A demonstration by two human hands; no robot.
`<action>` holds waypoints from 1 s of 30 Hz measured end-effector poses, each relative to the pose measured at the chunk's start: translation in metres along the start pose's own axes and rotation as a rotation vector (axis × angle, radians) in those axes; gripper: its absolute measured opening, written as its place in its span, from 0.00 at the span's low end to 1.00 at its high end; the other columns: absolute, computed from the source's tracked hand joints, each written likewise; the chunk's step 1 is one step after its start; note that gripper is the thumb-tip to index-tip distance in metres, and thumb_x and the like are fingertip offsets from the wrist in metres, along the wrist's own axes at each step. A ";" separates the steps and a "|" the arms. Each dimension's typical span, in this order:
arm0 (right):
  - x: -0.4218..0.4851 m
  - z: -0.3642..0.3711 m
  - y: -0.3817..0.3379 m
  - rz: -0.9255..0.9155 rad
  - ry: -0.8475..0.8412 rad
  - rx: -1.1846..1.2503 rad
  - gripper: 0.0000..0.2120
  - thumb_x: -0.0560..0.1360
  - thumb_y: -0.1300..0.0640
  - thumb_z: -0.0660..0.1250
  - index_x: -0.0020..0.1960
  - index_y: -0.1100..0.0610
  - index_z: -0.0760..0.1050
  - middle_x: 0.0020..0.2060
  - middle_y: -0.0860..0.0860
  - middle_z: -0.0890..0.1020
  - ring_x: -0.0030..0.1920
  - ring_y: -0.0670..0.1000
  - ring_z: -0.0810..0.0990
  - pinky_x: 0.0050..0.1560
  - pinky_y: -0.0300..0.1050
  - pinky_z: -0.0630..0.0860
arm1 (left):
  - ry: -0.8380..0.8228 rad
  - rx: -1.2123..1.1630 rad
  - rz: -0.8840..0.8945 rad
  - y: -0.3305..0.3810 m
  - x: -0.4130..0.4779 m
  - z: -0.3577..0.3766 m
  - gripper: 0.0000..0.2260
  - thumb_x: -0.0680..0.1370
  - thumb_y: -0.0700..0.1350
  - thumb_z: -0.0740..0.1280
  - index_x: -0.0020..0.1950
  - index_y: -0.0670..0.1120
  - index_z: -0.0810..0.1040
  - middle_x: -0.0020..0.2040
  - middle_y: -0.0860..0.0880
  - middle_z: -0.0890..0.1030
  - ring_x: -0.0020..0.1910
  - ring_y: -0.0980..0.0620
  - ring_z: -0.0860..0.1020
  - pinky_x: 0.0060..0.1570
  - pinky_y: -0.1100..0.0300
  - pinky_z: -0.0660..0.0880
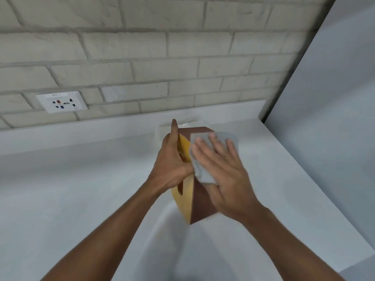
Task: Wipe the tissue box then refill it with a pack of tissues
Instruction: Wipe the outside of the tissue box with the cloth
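Tissue box [199, 201] tilts over white counter [81, 179] below pale brick wall [142, 47].

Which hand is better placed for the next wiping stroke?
The right hand: its flat fingers press the cloth against the brown side of the tissue box, while the left hand grips the box.

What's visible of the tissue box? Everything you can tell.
The tissue box stands on end, tilted: one face yellow with a dark oval slot, the adjoining face brown, seemingly wood or board. No tissue shows in the slot. The left hand grips the yellow face; the right hand presses a grey cloth flat on the brown face. Whether its lower corner rests on the white counter is unclear.
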State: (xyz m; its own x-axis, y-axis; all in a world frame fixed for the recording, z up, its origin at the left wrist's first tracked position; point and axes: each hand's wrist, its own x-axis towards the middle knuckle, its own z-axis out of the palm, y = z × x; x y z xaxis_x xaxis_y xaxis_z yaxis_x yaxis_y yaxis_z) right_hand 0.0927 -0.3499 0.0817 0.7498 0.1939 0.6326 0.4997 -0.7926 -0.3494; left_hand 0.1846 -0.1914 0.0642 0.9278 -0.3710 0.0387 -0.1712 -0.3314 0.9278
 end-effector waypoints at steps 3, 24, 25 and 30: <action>0.011 -0.003 0.033 0.237 0.068 0.019 0.19 0.82 0.57 0.56 0.70 0.42 0.71 0.68 0.50 0.76 0.72 0.48 0.69 0.73 0.49 0.62 | 0.009 -0.058 -0.041 -0.001 -0.005 -0.001 0.62 0.59 0.62 0.78 0.84 0.62 0.43 0.68 0.50 0.72 0.68 0.47 0.75 0.69 0.49 0.74; 0.012 0.002 0.021 0.361 0.187 0.098 0.23 0.82 0.41 0.54 0.65 0.54 0.75 0.55 0.49 0.69 0.55 0.50 0.71 0.55 0.48 0.72 | 0.040 -0.007 0.104 0.004 -0.023 -0.003 0.63 0.61 0.63 0.78 0.85 0.58 0.41 0.70 0.66 0.63 0.70 0.72 0.64 0.65 0.75 0.64; 0.015 0.000 0.017 0.335 0.180 0.089 0.22 0.81 0.41 0.54 0.63 0.55 0.76 0.52 0.47 0.68 0.53 0.50 0.71 0.53 0.50 0.72 | 0.051 0.062 0.158 0.005 -0.023 -0.002 0.63 0.60 0.64 0.76 0.85 0.56 0.40 0.69 0.66 0.62 0.70 0.73 0.62 0.64 0.77 0.61; 0.018 0.003 0.004 -0.001 0.048 -0.097 0.17 0.81 0.50 0.57 0.67 0.52 0.72 0.51 0.50 0.71 0.51 0.51 0.72 0.47 0.55 0.71 | 0.095 0.243 0.328 0.004 -0.018 0.002 0.64 0.61 0.64 0.76 0.85 0.50 0.40 0.66 0.46 0.66 0.65 0.47 0.70 0.64 0.52 0.74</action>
State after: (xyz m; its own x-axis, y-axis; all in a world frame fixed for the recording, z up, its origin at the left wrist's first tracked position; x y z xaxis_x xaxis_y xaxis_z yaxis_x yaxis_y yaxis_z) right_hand 0.1094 -0.3484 0.0897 0.7265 0.1682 0.6662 0.4540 -0.8453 -0.2817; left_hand 0.1668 -0.1885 0.0668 0.8354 -0.4133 0.3623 -0.5257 -0.4083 0.7463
